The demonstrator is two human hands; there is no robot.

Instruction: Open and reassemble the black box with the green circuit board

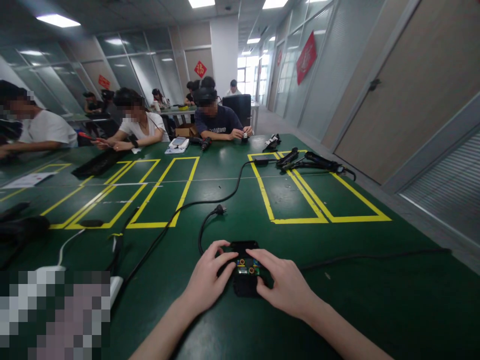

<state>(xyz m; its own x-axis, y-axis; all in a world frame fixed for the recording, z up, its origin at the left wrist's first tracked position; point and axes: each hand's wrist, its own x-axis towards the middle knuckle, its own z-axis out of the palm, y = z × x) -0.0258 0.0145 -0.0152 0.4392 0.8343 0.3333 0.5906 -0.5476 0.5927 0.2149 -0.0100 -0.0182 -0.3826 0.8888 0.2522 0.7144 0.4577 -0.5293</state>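
Observation:
A black power adapter (246, 290) lies opened on the table in front of me, its circuit board (247, 267) exposed with copper coils and a silver part. My left hand (210, 272) curls its fingertips and thumb against the board's left side. On the opposite side, my right hand (283, 282) has its index finger over the top right of the board and its thumb at the case's right edge. A black cord with a plug (220, 210) loops up beyond my left hand. Another black cable (375, 257) runs off to the right. My fingers hide part of the case.
The green table (375, 310) carries yellow tape rectangles. Black folded tools or brackets (318, 162) lie at the far right, a drill (205, 143) and a white device (177, 145) at the far edge. A long cable (202, 201) crosses the middle. Several people sit opposite.

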